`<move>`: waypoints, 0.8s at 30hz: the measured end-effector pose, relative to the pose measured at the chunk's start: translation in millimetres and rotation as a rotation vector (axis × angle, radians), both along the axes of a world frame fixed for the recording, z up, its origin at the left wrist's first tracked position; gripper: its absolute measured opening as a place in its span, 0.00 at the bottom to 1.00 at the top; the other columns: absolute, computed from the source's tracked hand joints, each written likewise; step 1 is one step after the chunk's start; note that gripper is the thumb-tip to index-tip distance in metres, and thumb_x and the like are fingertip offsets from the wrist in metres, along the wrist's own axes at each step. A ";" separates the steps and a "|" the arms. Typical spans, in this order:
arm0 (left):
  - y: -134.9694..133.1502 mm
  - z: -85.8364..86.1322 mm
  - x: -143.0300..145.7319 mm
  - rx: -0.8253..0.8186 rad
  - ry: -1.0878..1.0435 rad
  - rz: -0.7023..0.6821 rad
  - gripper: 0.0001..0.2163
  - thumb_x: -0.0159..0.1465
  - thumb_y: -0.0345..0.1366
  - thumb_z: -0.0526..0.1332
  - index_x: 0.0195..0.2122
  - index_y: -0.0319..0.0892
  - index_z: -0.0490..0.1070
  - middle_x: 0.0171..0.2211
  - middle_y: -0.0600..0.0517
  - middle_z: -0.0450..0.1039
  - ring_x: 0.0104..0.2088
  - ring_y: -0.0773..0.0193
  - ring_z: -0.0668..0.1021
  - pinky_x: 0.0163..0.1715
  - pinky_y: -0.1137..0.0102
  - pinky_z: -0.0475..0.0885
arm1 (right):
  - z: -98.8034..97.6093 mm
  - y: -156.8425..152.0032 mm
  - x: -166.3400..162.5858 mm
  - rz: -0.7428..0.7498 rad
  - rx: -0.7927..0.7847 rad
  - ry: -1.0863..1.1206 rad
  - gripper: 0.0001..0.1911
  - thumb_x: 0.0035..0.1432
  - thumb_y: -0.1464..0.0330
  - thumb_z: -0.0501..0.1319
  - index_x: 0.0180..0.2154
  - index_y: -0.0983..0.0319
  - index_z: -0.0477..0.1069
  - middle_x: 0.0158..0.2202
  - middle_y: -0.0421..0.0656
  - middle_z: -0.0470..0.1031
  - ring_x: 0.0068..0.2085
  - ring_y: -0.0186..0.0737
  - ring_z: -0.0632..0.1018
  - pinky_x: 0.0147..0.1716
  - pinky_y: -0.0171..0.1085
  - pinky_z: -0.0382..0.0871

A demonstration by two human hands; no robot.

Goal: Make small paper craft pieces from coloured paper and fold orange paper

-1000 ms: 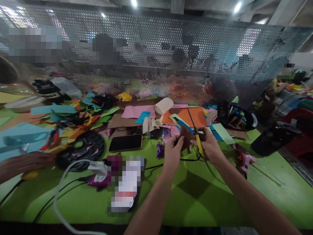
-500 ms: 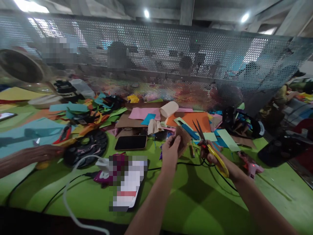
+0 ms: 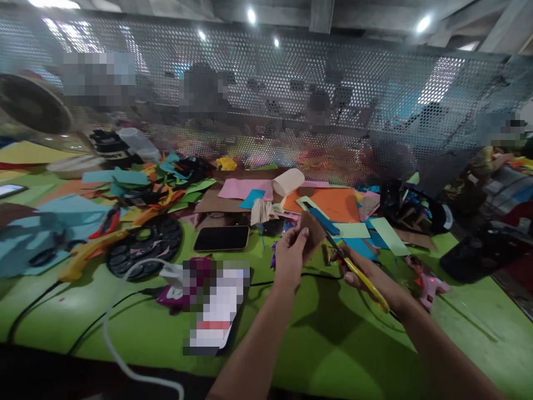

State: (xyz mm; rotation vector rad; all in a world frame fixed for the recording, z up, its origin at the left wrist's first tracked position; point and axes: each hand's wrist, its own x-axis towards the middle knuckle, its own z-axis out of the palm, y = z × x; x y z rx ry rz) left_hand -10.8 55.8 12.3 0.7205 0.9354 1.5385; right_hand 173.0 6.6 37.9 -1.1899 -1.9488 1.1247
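Observation:
My left hand (image 3: 291,253) pinches a small piece of brown paper (image 3: 313,230) between thumb and fingers, held above the green table. Close beside it on the right, my right hand (image 3: 360,272) is closed around yellow-handled scissors (image 3: 366,280). The dark blades point up and left at the paper's right edge and look nearly together. Whether they touch the paper I cannot tell. Just behind the hands lie blue paper strips (image 3: 325,222) and a pale green strip (image 3: 352,230).
Left of my arms are a dark phone (image 3: 222,238), a second phone (image 3: 220,308), a white cable (image 3: 109,333) and a round black tray (image 3: 145,247). A yellow glue gun (image 3: 85,258) lies further left, a pink glue gun (image 3: 428,283) at right. A perforated metal screen (image 3: 258,105) stands behind.
The scissor blades have closed from an open position and moved nearer the paper. At the left, another person's hand has left the yellow glue gun and gone out of view.

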 end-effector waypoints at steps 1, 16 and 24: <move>0.1 -0.9 0.0 0.005 0.008 -0.007 0.14 0.49 0.45 0.73 0.28 0.40 0.76 0.26 0.55 0.74 0.28 0.69 0.74 0.32 0.74 0.71 | -0.5 0.7 0.0 0.001 0.000 -0.009 0.33 0.56 0.39 0.56 0.49 0.58 0.67 0.39 0.43 0.67 0.38 0.42 0.67 0.33 0.37 0.63; -4.0 3.4 0.9 -0.021 -0.033 -0.074 0.17 0.47 0.47 0.74 0.28 0.39 0.74 0.27 0.55 0.75 0.29 0.69 0.75 0.31 0.74 0.74 | -5.7 4.1 2.0 -0.009 0.012 -0.020 0.35 0.55 0.38 0.56 0.48 0.60 0.68 0.37 0.42 0.67 0.35 0.40 0.67 0.33 0.37 0.61; -3.0 4.5 0.2 -0.030 -0.055 -0.088 0.18 0.46 0.46 0.74 0.28 0.38 0.74 0.27 0.56 0.76 0.28 0.71 0.75 0.32 0.75 0.74 | -14.3 9.7 6.9 -0.029 -0.008 0.007 0.34 0.52 0.39 0.60 0.44 0.61 0.71 0.36 0.42 0.67 0.34 0.40 0.66 0.32 0.36 0.58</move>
